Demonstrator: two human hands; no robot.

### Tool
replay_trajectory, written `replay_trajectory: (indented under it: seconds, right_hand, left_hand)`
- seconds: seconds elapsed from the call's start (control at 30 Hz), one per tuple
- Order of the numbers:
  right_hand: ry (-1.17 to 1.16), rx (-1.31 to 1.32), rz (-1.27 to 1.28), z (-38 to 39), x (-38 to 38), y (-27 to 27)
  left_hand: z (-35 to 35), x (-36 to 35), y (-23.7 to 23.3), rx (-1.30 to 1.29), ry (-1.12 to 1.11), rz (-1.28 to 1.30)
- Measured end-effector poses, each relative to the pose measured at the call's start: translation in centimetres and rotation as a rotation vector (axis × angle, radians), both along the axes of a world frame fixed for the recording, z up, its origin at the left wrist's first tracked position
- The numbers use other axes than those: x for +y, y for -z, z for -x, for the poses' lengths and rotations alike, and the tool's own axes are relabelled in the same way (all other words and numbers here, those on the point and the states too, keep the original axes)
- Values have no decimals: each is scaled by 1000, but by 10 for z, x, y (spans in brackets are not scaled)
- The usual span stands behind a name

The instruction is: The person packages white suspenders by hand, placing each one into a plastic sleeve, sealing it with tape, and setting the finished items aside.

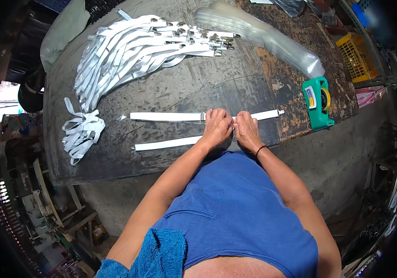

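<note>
White elastic suspenders (pixel 168 116) lie stretched across the table, with a metal slider at mid-length and a clip at the right end. My left hand (pixel 218 127) is closed on the strap just right of the slider. Beside it, my right hand (pixel 247 129) pinches the same strap, and the fingertips of both hands nearly meet. What lies between the fingertips is too small to make out. A second white strap (pixel 168 143) runs nearer my body, with its clip at the left end and its right end hidden behind my left hand.
A large pile of white suspenders (pixel 133 51) with metal clips covers the back left. A loose bundle of white straps (pixel 83 134) sits at the left edge. Clear plastic sleeves (pixel 272 39) lie at the back right, near a green tape dispenser (pixel 318 104). A yellow crate (pixel 357 58) stands beyond.
</note>
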State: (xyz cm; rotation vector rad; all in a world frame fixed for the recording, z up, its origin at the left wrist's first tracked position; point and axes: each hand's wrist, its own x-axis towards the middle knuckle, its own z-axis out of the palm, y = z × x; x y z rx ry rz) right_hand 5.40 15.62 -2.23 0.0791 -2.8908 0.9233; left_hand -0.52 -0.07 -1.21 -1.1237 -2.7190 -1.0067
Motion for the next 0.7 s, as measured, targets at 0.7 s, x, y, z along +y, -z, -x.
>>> replay_trajectory:
  seconds: [0.7]
  right_hand:
    - [-324, -52, -154, 2, 48, -26]
  left_hand:
    - [-2, 2, 2, -26, -65, -18]
